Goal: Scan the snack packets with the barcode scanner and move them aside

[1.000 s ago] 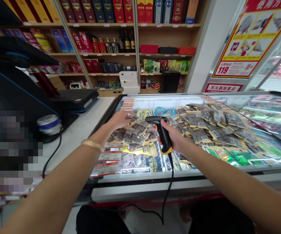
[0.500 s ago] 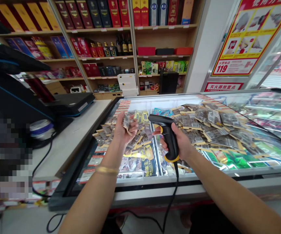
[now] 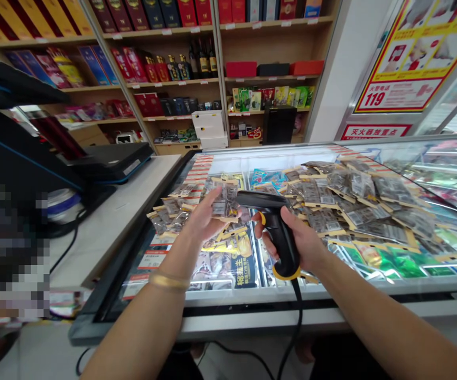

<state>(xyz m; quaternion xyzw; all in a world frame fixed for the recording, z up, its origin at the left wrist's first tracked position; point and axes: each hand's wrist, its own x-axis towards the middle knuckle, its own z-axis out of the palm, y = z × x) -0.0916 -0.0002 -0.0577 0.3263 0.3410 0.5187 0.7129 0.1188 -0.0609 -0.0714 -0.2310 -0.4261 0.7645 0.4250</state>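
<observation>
My left hand (image 3: 207, 216) holds a small clear packet (image 3: 225, 198) with tan edges, its printed face turned up toward me. In my right hand (image 3: 297, 237) is a black barcode scanner (image 3: 286, 240) with yellow trim, gripped by its handle. The scanner's head is close to the packet's right side; whether they touch I cannot tell. Beneath both hands is the glass top of a chest freezer (image 3: 248, 320). A large heap of similar packets (image 3: 351, 200) lies to the right, and a smaller pile (image 3: 168, 214) lies to the left.
A pale counter (image 3: 127, 211) with a dark scale (image 3: 113, 161) stands on the left. The scanner's cable (image 3: 297, 316) hangs over the freezer's front edge. Beyond the freezer rise shelves (image 3: 276, 47) of boxes and bottles. A red and yellow sign (image 3: 398, 95) is at the right.
The packet in my left hand has turned from nearly edge-on to face-up. Scanner and packet are closer together. The view has tipped down slightly.
</observation>
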